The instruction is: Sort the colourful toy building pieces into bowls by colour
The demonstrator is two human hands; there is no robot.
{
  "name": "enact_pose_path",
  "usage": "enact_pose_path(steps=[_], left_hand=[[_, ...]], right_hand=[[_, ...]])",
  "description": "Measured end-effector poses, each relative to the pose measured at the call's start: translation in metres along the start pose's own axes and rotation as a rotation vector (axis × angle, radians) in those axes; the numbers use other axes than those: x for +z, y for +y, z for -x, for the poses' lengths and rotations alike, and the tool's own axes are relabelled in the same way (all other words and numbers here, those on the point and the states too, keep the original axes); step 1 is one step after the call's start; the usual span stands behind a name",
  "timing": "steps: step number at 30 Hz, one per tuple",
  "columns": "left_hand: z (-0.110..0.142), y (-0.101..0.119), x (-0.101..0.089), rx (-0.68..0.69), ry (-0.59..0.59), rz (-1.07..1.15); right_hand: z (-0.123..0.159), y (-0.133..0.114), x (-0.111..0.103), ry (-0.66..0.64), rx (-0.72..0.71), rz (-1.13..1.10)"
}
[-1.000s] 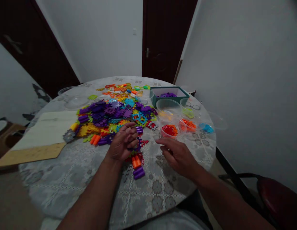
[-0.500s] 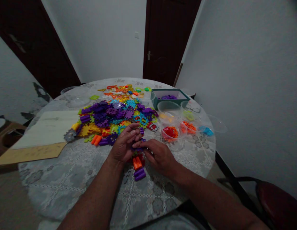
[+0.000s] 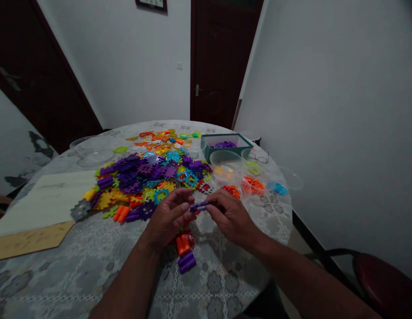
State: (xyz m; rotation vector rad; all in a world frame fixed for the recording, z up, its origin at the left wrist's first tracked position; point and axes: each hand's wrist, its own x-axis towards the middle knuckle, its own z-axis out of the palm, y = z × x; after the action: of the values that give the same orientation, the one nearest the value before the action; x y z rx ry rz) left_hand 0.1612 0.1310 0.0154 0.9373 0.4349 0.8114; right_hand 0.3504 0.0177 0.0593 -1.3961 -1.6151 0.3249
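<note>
Right hand (image 3: 230, 217) is pinching a purple piece (image 3: 199, 206)

The right hand is gripping the purple piece at its three o'clock end, between thumb and fingers. At the nine o'clock end the left hand (image 3: 170, 212) is curling loosely, fingers parted; whether its thumb is touching the piece cannot be told. Toward seven o'clock, an orange block (image 3: 183, 244) and a purple block (image 3: 187, 262) are lying on the surface (image 3: 82, 266), while a colourful heap (image 3: 139, 173) is spreading at ten. Good handling is probably calling for a light pinch near the edge, leaving the piece's middle in sight, with the left hand steadying the opposite end
</note>
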Motion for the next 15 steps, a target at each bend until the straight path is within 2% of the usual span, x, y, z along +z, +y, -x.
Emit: enact_pose_path(steps=[3, 5, 9, 12, 15], left_hand=[[-0.001, 0.002, 0.003, 0.015, 0.044, -0.002], [-0.001, 0.005, 0.005, 0.032, 0.089, 0.005], [-0.003, 0.010, 0.006, 0.094, 0.198, 0.005], [-0.005, 0.009, 0.001, 0.145, 0.225, 0.010], [-0.007, 0.007, -0.003, 0.168, 0.239, -0.010]], right_hand=[[-0.010, 0.005, -0.021, -0.087, 0.094, -0.016], [-0.026, 0.014, -0.040, -0.143, 0.131, -0.013], [-0.087, 0.044, -0.079, -0.155, 0.267, 0.043], [-0.145, 0.070, -0.099, 0.021, 0.406, 0.100], [-0.191, 0.090, -0.112, 0.240, 0.426, 0.161]])
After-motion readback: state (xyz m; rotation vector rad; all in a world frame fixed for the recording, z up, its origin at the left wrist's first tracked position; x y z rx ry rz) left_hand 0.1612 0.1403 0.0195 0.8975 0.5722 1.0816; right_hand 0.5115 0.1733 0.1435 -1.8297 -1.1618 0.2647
